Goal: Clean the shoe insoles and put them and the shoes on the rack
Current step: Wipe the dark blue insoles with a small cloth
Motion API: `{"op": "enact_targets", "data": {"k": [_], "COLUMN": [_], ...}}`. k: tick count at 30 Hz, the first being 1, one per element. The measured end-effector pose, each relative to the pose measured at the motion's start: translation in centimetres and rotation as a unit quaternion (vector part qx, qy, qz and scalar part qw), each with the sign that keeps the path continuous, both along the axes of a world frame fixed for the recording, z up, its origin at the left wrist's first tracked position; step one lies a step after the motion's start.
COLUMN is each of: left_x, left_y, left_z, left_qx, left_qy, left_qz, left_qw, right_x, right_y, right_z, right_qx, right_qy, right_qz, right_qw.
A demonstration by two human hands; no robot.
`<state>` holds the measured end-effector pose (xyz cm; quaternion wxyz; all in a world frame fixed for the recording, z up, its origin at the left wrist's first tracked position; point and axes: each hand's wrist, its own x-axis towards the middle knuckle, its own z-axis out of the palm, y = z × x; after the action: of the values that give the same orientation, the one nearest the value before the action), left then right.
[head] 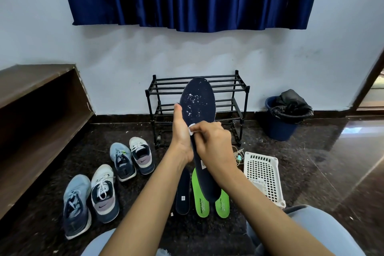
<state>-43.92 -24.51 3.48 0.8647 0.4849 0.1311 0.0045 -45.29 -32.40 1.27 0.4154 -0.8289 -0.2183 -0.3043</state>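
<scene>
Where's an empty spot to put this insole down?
Both rack shelves look bare. The floor between the rack and the bin is free, and so is the floor right of the basket. It's crowded by the shoes and the loose insoles.

Both forearms (149,189) are bare right down to the lower edge of the view, and the left hand (182,137) and right hand (216,147) are bare too. Light blue trousers (307,230) cover both knees, plain cloth, softly creased.

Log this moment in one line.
left hand grips navy insole | right hand presses white wipe on it | shoes on floor
</scene>
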Motion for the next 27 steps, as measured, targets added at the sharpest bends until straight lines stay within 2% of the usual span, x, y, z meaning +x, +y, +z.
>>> {"op": "enact_targets", "data": {"k": [8, 15, 23, 27], "left_x": [-0.4, 0.1, -0.4, -0.3], "left_y": [-1.4, -0.1, -1.4, -0.7], "left_z": [-0.3, -0.4, -0.5, -0.3], "left_qx": [-0.017, 0.007, -0.03, -0.023], "left_qy": [-0.004, -0.003, -0.014, -0.004], "left_qz": [-0.041, -0.007, -0.049, -0.046], "left_qw": [0.999, 1.0, 0.998, 0.999], "right_x": [1.6, -0.4, 1.2, 0.2], "right_y": [-0.9, -0.3, -0.8, -0.6], "right_z": [1.2, 0.5, 1.4, 1.1], "right_qx": [-0.024, 0.017, 0.004, 0.037], "right_qy": [-0.01, 0.02, 0.002, 0.021], "right_qz": [-0.036, 0.007, -0.042, -0.014], "right_qw": [0.999, 1.0, 0.999, 0.999]}}
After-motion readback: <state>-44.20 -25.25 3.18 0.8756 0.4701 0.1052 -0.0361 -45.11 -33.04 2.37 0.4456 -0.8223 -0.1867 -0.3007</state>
